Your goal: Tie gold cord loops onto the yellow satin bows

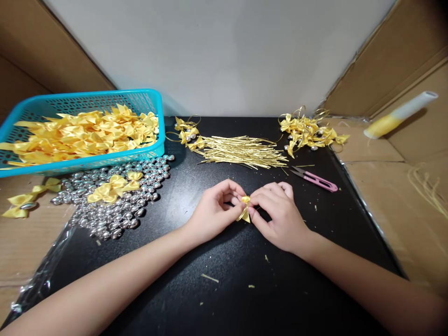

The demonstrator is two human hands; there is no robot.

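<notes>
Between the fingertips of both hands is a small yellow ribbon bow [246,215], with a thin gold cord looping beside it. My left hand [222,203] pinches it from the left, thumb and fingers closed. From the right, my right hand [276,210] grips it with thumb and forefinger, the other fingers curled. The fingers cover part of the bow, so any bead in it is hidden. Just beyond the hands lies a bundle of cut gold cords [245,151]. Pink thread snips [318,181] rest to the right of it, blades pointing left.
A turquoise basket [163,121] of yellow bows stands at the left. Silver beads [115,219] are spread before it, with loose bows [110,189] on top. Finished-looking bow pieces lie in a small group [189,133] and a larger pile [308,130]. Cardboard walls flank the black table.
</notes>
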